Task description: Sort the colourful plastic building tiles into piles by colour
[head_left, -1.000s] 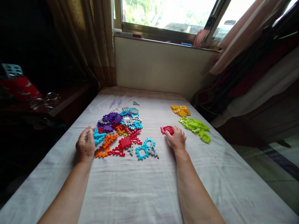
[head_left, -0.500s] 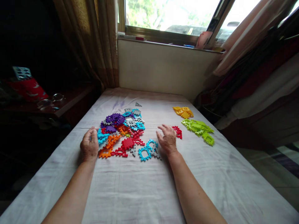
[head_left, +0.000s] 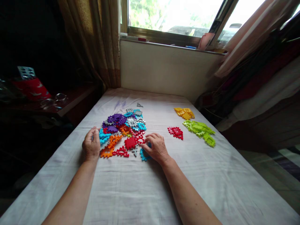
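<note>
On the bed sheet lies a mixed heap of flat plastic building pieces with notched edges. My left hand (head_left: 91,144) rests at the heap's left side, fingers curled together beside a light blue piece (head_left: 104,137); whatever lies inside the curl is hidden. My right hand (head_left: 156,146) is open at the right side, thumb and fingers apart, fingertips at the edge of a red triangular piece (head_left: 140,139). Under that hand a light blue frame piece (head_left: 144,155) is partly covered. A solid red square piece (head_left: 130,142) and a grey piece (head_left: 135,151) lie close by.
Separate groups lie to the right: red pieces (head_left: 175,132), yellow pieces (head_left: 184,113) and lime green pieces (head_left: 199,128). Purple pieces (head_left: 116,119) top the heap. A grey triangle (head_left: 139,105) lies behind it. Eyeglasses (head_left: 55,99) rest on the dark side table.
My right hand has moved left from beside the red group to the mixed heap, uncovering the red group and covering part of the light blue pieces. My left hand stays beside the heap.
</note>
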### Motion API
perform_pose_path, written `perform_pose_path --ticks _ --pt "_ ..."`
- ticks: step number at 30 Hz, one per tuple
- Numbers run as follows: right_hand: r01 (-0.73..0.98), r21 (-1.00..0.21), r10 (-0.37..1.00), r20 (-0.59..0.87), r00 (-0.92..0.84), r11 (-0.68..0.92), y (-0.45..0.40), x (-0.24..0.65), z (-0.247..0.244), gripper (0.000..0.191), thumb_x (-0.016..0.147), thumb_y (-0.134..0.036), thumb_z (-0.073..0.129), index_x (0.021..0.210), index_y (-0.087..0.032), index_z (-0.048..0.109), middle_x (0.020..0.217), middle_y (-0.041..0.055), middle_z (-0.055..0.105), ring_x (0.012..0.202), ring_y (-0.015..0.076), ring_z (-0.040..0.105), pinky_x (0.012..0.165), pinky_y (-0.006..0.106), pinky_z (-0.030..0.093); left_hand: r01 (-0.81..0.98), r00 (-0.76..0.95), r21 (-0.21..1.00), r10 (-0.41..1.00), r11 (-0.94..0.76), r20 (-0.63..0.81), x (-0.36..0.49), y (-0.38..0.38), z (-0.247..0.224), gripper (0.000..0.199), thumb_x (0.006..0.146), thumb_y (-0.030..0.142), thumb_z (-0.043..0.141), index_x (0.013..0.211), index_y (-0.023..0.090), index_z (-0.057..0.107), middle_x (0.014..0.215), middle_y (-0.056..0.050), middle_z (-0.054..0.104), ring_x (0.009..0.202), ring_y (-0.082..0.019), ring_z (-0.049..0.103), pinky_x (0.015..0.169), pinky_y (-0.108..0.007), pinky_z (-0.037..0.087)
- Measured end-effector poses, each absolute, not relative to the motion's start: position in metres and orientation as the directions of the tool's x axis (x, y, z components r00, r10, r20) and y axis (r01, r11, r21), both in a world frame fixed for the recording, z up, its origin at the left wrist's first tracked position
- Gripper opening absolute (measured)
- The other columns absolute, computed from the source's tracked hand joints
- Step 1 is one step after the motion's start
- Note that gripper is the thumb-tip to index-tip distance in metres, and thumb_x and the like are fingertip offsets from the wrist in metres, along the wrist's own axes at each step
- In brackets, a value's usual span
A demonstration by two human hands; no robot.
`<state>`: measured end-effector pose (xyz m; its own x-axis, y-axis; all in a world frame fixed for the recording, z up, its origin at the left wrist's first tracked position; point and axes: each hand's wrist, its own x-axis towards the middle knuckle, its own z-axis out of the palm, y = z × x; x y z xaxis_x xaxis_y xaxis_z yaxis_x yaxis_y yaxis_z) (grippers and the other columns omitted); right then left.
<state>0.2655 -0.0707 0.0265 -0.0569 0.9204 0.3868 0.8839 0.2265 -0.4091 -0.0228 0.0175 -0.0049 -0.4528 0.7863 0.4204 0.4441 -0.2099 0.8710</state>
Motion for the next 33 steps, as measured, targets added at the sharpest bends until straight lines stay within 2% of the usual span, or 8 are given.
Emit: perform_pose_path --ticks 6,9,13,17,21,25,29,33 --pt "0.871 -0.461 0.912 0.408 0.041 0.167 -0.067 0.284 0.019 0.008 0.083 -0.025 0.066 0.075 -0.023 0.066 0.078 0.0008 0.072 0.081 0.0183 0.063 0.080 0.030 0.040 0.451 -0.458 0.867 0.779 -0.211 0.428 -0.023 0.018 -0.006 0.043 0.088 0.053 0.048 0.099 0.019 0.071 0.119 -0.009 0.071 0.112 -0.024 0.065 0.101 -0.037 0.049" --pt "0.841 -0.538 0.845 0.475 0.246 0.057 -0.065 0.306 0.021 0.009 0.085 -0.029 0.062 0.079 -0.023 0.067 0.082 0.0022 0.074 0.082 0.0188 0.065 0.081 0.030 0.042 0.437 -0.465 0.875 0.781 -0.207 0.417 -0.023 0.018 -0.005 0.044 0.087 0.054 0.049 0.099 0.019 0.072 0.120 -0.010 0.071 0.112 -0.025 0.065 0.101 -0.038 0.049" --pt "0.744 -0.626 0.711 0.412 0.569 -0.232 -0.068 0.342 0.020 0.013 0.082 -0.032 0.061 0.087 -0.021 0.068 0.085 0.0041 0.074 0.081 0.0201 0.065 0.077 0.031 0.042 0.454 -0.463 0.868 0.779 -0.202 0.424 -0.022 0.016 -0.002 0.042 0.086 0.054 0.050 0.097 0.020 0.072 0.119 -0.009 0.072 0.112 -0.026 0.065 0.102 -0.039 0.049" --pt "0.702 -0.589 0.651 0.357 0.670 -0.399 -0.072 0.362 0.010 0.013 0.080 -0.033 0.062 0.082 -0.022 0.068 0.081 0.0040 0.073 0.081 0.0215 0.062 0.077 0.033 0.039 0.452 -0.460 0.868 0.780 -0.205 0.424 -0.022 0.015 -0.001 0.042 0.087 0.053 0.050 0.098 0.020 0.072 0.119 -0.010 0.071 0.112 -0.027 0.065 0.102 -0.039 0.049" --pt "0.719 -0.538 0.586 0.435 0.684 -0.440 -0.072 0.367 0.003 0.019 0.083 -0.036 0.059 0.087 -0.021 0.071 0.087 0.0078 0.072 0.087 0.0248 0.057 0.079 0.035 0.037 0.459 -0.457 0.865 0.781 -0.204 0.426 -0.022 0.016 -0.001 0.041 0.087 0.053 0.049 0.097 0.020 0.071 0.118 -0.010 0.071 0.113 -0.026 0.064 0.103 -0.040 0.048" --pt "0.799 -0.516 0.622 0.526 0.580 -0.308 -0.071 0.351 0.006 0.019 0.086 -0.032 0.055 0.087 -0.020 0.071 0.096 0.0103 0.071 0.096 0.0267 0.056 0.086 0.038 0.038 0.460 -0.468 0.870 0.784 -0.177 0.407 -0.022 0.016 -0.001 0.041 0.088 0.052 0.049 0.099 0.020 0.071 0.120 -0.009 0.070 0.112 -0.026 0.065 0.103 -0.041 0.049" --pt "0.884 -0.461 0.815 0.539 0.212 0.075 -0.071 0.299 0.017 0.017 0.089 -0.030 0.056 0.088 -0.023 0.071 0.097 0.0062 0.072 0.099 0.0230 0.058 0.094 0.037 0.039 0.460 -0.456 0.864 0.782 -0.202 0.426 -0.023 0.018 -0.004 0.040 0.088 0.051 0.049 0.098 0.019 0.070 0.121 -0.009 0.070 0.115 -0.025 0.063 0.105 -0.040 0.047" --pt "0.861 -0.395 0.889 0.440 -0.128 0.319 -0.071 0.247 0.025 0.034 0.084 -0.038 0.067 0.116 -0.026 0.068 0.126 0.0064 0.067 0.121 0.0253 0.053 0.102 0.041 0.038 0.448 -0.446 0.865 0.782 -0.226 0.435 -0.024 0.020 -0.007 0.039 0.088 0.050 0.049 0.097 0.019 0.070 0.117 -0.010 0.071 0.114 -0.025 0.064 0.103 -0.039 0.048"
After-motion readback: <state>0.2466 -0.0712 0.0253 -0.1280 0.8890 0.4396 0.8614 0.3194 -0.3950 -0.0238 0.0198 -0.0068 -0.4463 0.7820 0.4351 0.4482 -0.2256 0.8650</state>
